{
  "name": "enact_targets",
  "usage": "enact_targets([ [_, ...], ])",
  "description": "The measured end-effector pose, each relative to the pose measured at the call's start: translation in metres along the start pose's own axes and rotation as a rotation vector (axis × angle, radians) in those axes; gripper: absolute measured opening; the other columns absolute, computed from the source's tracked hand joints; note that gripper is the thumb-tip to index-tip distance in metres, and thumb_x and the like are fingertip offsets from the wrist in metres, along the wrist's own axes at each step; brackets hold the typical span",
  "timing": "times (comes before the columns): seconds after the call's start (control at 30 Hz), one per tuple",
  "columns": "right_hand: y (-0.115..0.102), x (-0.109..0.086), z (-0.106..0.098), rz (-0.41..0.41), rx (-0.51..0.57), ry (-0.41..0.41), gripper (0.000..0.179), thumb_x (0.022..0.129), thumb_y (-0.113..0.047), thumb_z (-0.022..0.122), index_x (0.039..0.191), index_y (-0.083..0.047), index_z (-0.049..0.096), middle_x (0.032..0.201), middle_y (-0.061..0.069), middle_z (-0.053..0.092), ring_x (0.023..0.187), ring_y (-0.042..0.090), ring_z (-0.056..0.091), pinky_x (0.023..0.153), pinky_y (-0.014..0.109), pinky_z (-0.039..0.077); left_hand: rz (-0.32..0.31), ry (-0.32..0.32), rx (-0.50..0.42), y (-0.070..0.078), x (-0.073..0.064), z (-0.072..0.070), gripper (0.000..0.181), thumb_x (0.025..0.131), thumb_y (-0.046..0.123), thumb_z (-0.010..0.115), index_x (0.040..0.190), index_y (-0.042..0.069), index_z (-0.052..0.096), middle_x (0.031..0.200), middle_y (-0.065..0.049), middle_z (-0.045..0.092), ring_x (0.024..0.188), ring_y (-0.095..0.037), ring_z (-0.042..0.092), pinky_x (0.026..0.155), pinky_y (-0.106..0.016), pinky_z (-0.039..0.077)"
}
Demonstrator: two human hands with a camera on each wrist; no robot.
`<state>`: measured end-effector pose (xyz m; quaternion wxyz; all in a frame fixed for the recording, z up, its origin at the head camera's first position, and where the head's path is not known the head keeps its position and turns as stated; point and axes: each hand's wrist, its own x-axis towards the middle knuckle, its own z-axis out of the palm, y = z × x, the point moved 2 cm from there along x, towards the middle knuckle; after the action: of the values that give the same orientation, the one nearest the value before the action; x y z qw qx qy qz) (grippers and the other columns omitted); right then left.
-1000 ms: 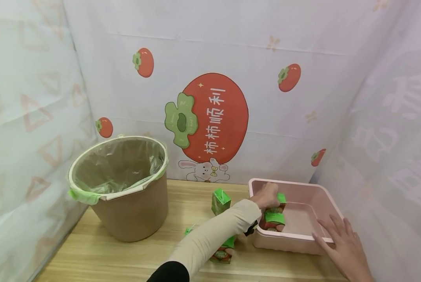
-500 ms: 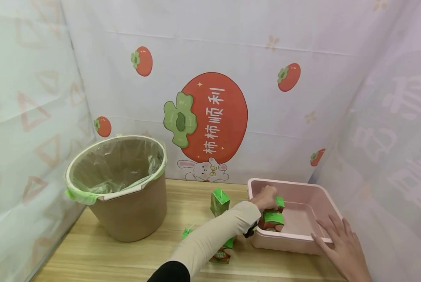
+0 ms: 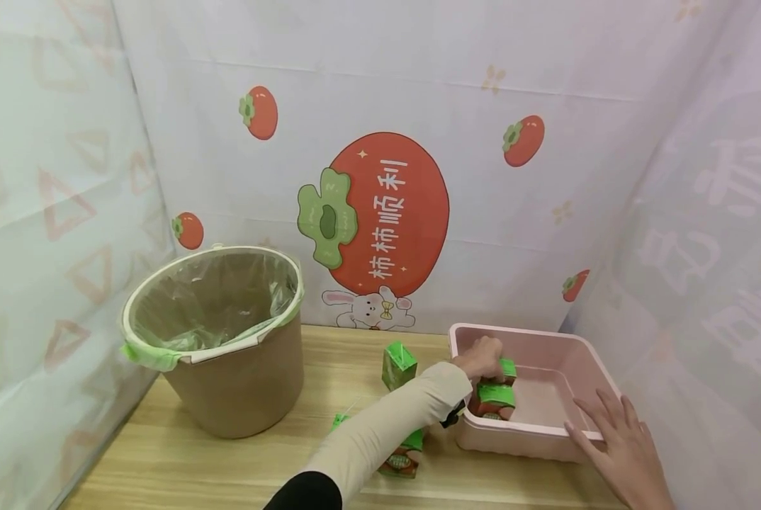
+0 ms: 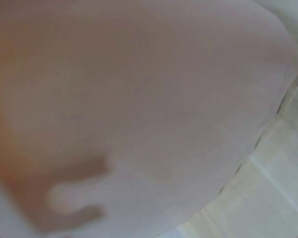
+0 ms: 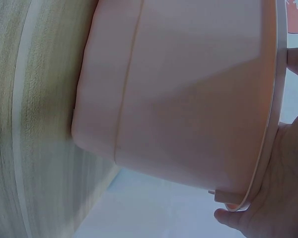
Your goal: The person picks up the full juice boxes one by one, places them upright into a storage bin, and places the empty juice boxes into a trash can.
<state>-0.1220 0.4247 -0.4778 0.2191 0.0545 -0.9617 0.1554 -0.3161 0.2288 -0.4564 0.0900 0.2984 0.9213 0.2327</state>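
My left hand [image 3: 482, 358] reaches into the left end of a pink plastic bin [image 3: 546, 427]. It grips a green-topped juice box [image 3: 508, 368]; its fingertips are hidden behind the hand and box. Just in front of that box stands another juice box [image 3: 497, 400], also inside the bin. My right hand [image 3: 626, 450] rests on the bin's front right rim with its fingers spread. In the right wrist view, the right hand [image 5: 283, 173] lies along the rim beside the bin's outer wall. The left wrist view is filled by a blurred pink bin wall [image 4: 188, 99].
On the wooden table [image 3: 164, 460], a brown bucket [image 3: 246, 397] with a clear bag liner stands at the left. A juice box [image 3: 398, 365] stands near the middle. More juice boxes, including one in front [image 3: 402, 460], are partly covered by the left sleeve [image 3: 387, 432].
My left hand has sunk slightly in the bin, and the juice box it grips sits a little lower. The right hand stays on the rim.
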Motion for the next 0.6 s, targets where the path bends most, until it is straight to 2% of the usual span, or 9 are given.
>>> enact_targets([
  [0.07, -0.001, -0.001, 0.001, -0.012, 0.003, 0.01, 0.051, 0.097, -0.034, 0.072, 0.141, -0.013, 0.057, 0.155, 0.03, 0.038, 0.144, 0.067, 0.02, 0.094, 0.081, 0.026, 0.013, -0.021, 0.022, 0.001, -0.004, -0.007, 0.051, 0.086, 0.016, 0.087, 0.06, 0.015, 0.044, 0.055, 0.006, 0.036, 0.049, -0.007, 0.039, 0.046, -0.019, 0.037],
  [0.13, 0.0, -0.001, 0.001, -0.017, 0.0, 0.018, 0.051, 0.097, -0.034, 0.073, 0.141, -0.014, 0.057, 0.155, 0.03, 0.039, 0.143, 0.068, 0.022, 0.093, 0.08, 0.027, 0.031, -0.031, 0.031, 0.005, -0.011, -0.017, 0.047, 0.089, 0.018, 0.086, 0.063, 0.014, 0.047, 0.057, 0.007, 0.038, 0.05, -0.006, 0.039, 0.047, -0.019, 0.037],
  [0.2, 0.001, 0.0, 0.001, -0.015, 0.002, 0.019, 0.051, 0.097, -0.034, 0.073, 0.141, -0.014, 0.057, 0.156, 0.029, 0.038, 0.143, 0.068, 0.021, 0.093, 0.079, 0.027, 0.032, -0.023, 0.044, 0.01, -0.017, -0.027, 0.03, 0.089, 0.02, 0.086, 0.075, 0.012, 0.062, 0.067, 0.007, 0.054, 0.058, -0.004, 0.047, 0.053, -0.018, 0.041],
  [0.27, 0.001, 0.0, 0.001, -0.008, 0.003, 0.013, 0.052, 0.098, -0.035, 0.072, 0.142, -0.014, 0.056, 0.156, 0.03, 0.037, 0.144, 0.067, 0.02, 0.093, 0.079, 0.027, 0.043, -0.02, 0.046, 0.012, -0.022, -0.034, 0.019, 0.089, 0.022, 0.087, 0.095, 0.01, 0.074, 0.087, 0.006, 0.07, 0.072, -0.003, 0.058, 0.062, -0.016, 0.046],
  [0.33, 0.001, 0.0, 0.001, -0.003, 0.003, 0.01, 0.052, 0.098, -0.036, 0.072, 0.142, -0.014, 0.056, 0.157, 0.029, 0.037, 0.144, 0.068, 0.02, 0.093, 0.079, 0.026, 0.059, -0.016, 0.04, 0.011, -0.027, -0.04, 0.034, 0.089, 0.024, 0.087, 0.118, 0.009, 0.076, 0.111, 0.005, 0.076, 0.091, -0.003, 0.065, 0.073, -0.015, 0.049],
  [0.4, 0.0, 0.0, 0.001, 0.002, 0.005, 0.006, 0.051, 0.098, -0.036, 0.071, 0.142, -0.014, 0.056, 0.157, 0.029, 0.037, 0.144, 0.068, 0.02, 0.093, 0.079, 0.026, 0.073, -0.025, 0.029, 0.009, -0.03, -0.044, 0.048, 0.09, 0.025, 0.086, 0.133, 0.008, 0.072, 0.127, 0.004, 0.074, 0.104, -0.003, 0.066, 0.081, -0.014, 0.05],
  [0.6, 0.0, 0.001, 0.002, 0.011, -0.002, -0.005, 0.052, 0.099, -0.037, 0.07, 0.142, -0.013, 0.056, 0.157, 0.029, 0.036, 0.145, 0.067, 0.019, 0.094, 0.081, 0.026, 0.119, -0.048, -0.064, 0.003, -0.038, -0.053, 0.054, 0.095, 0.022, 0.082, 0.143, 0.007, 0.063, 0.133, -0.003, 0.07, 0.112, -0.008, 0.066, 0.086, -0.018, 0.052],
])
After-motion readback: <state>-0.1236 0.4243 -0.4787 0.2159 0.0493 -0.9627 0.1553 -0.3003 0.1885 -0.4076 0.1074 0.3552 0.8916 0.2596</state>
